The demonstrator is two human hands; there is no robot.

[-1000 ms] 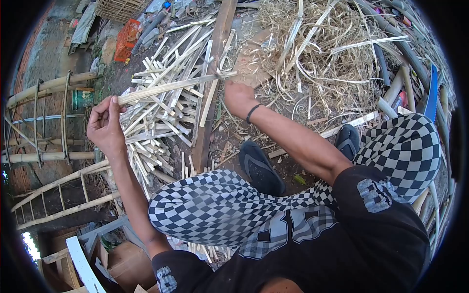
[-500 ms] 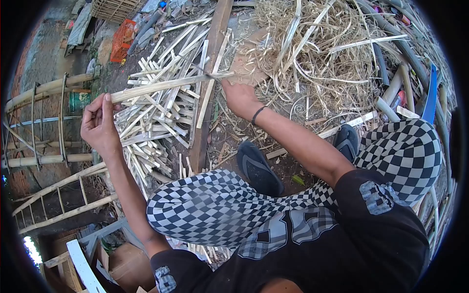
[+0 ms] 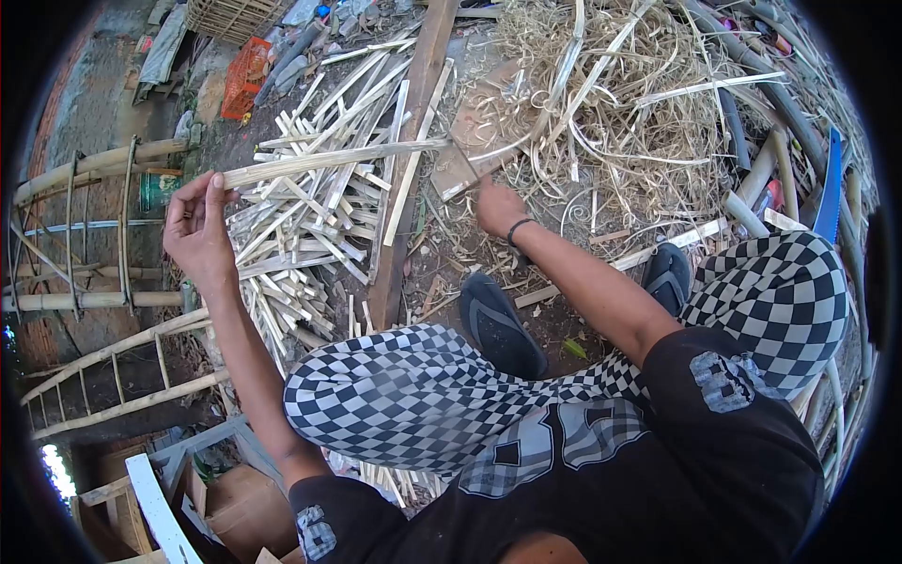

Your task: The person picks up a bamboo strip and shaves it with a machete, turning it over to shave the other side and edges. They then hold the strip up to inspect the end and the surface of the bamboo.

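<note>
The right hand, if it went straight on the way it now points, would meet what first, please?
Likely the flat brown piece just ahead of the right hand; depth is unclear, so it might pass above it instead.

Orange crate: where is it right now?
The orange crate sits toward the upper left of the head view, just below the woven basket and above the left hand.

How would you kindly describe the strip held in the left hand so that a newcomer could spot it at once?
Find the big tangle of shavings, then the long dark plank to its left in the view. One pale strip crosses above that plank; unlike the strips piled beneath, it is held up in the left hand.
</note>
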